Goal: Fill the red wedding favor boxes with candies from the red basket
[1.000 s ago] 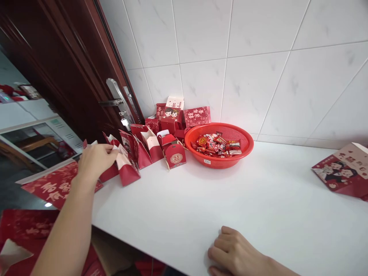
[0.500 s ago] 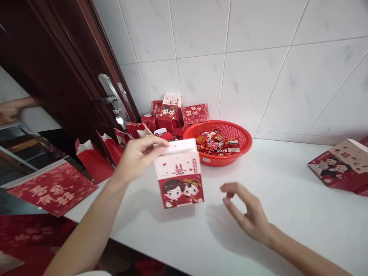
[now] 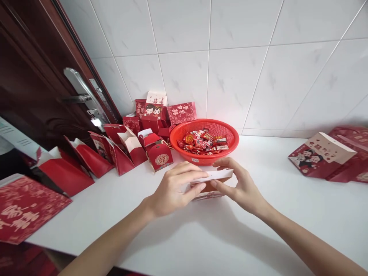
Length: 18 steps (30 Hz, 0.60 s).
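A small paper gift box (image 3: 209, 194), its top open and its brown inside showing, stands on the white table just in front of the red basket. My left hand (image 3: 178, 186) grips its left side, with thumb and fingers at the white top flap. On the other side my right hand (image 3: 243, 186) holds the box's right edge, thumb at the opening and fingers behind the flap. Most of the box's printed front is turned out of sight. Close behind the hands, the red plastic basket (image 3: 178, 151) holds many wrapped candies (image 3: 202, 142).
Several red paper boxes (image 3: 64, 170) line the table's left side, and more boxes (image 3: 155, 109) are piled against the tiled wall. A small box with a round emblem (image 3: 161, 158) stands left of the basket. Further boxes (image 3: 319, 155) lie at the right. A dark door (image 3: 34, 69) is at left.
The gift box has moved right and down onto the table, and its open top now faces me. My right hand has come over and taken hold of it. The view has shifted right.
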Motion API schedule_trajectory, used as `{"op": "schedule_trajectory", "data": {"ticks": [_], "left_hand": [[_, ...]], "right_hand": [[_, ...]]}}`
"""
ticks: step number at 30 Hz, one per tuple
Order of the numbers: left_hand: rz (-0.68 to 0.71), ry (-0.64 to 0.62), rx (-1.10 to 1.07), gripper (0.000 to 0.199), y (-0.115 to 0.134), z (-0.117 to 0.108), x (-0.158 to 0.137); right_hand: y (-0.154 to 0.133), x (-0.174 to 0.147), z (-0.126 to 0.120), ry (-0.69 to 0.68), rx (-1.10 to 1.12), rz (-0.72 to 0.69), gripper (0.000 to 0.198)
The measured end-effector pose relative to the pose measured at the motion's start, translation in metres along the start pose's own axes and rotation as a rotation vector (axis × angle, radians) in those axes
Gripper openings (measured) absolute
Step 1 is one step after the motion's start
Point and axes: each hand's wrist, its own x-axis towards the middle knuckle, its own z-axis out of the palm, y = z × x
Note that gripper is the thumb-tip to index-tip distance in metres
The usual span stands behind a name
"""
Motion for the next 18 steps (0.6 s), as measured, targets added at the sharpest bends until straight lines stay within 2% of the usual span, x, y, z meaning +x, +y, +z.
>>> {"op": "schedule_trajectory", "data": {"ticks": [4,8,15,18], "left_hand": [[0.014,-0.011,0.056,0.028,0.010,-0.001,-0.006],[0.045,0.016,0.111,0.027,0.015,0.004,-0.012],[0.000,0.097,0.157,0.029,0.018,0.009,-0.014],[-0.013,0.099,0.183,0.039,0.018,0.008,-0.016]], "right_hand": [[-0.015,-0.004,-0.017,-0.178,-0.163,0.093,0.029],[-0.027,-0.013,-0.027,-0.261,-0.366,0.112,0.019],[-0.035,-0.020,-0.025,-0.323,-0.356,0.102,0.029],[-0.034,-0.022,-0.026,-0.341,-0.379,0.109,0.032]]}}
